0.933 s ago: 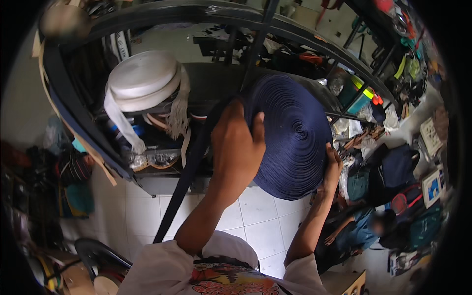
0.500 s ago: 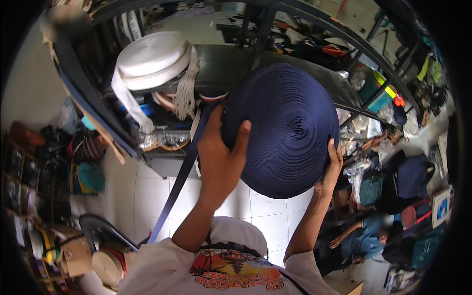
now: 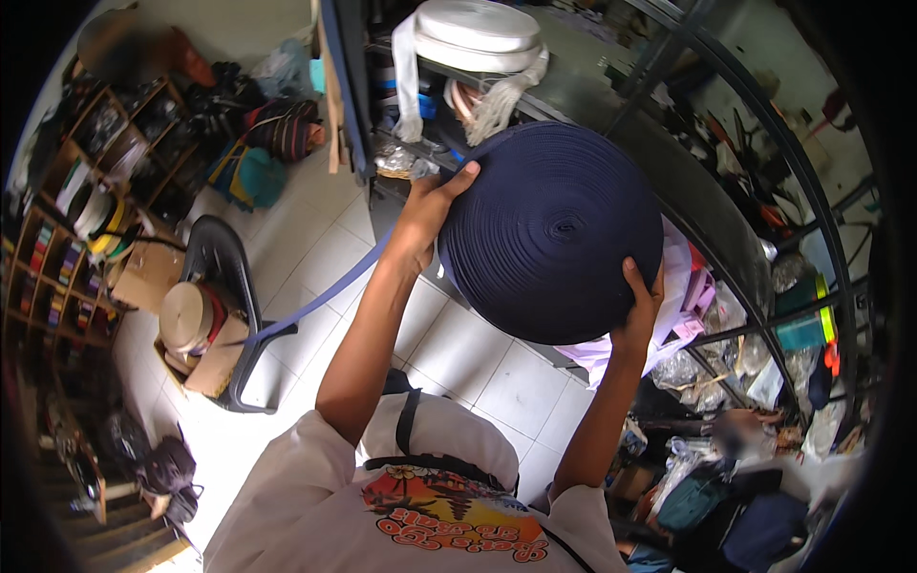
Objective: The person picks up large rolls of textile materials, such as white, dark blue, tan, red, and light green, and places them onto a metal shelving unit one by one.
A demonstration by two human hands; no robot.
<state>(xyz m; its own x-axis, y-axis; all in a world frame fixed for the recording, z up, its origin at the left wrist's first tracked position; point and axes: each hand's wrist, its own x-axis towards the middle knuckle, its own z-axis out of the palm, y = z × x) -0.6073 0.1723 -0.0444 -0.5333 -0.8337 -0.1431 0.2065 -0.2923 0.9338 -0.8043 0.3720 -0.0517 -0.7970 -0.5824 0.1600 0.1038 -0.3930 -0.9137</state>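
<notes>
A big, tightly wound roll of navy blue webbing (image 3: 559, 234) is held up in front of me, its flat spiral side facing up. My left hand (image 3: 425, 215) grips its left edge, thumb laid over the rim and the other fingers hidden beneath. On the right edge, my right hand (image 3: 640, 301) presses with the fingers curled round the side. From the roll's left side a loose strap of the same webbing (image 3: 334, 286) trails down past my left forearm to a black chair (image 3: 224, 258).
A cardboard box holding beige webbing rolls (image 3: 186, 315) rests on the chair. White webbing rolls (image 3: 478, 33) lie on a dark shelf ahead. A compartment shelf (image 3: 57, 258) stands left. Bags (image 3: 764, 535) and plastic-wrapped goods crowd the right, with a blurred person (image 3: 745, 435) there.
My view has turned left, so the chair and compartment shelf show more fully and the white rolls sit farther right. Both hands keep hold of the navy roll.
</notes>
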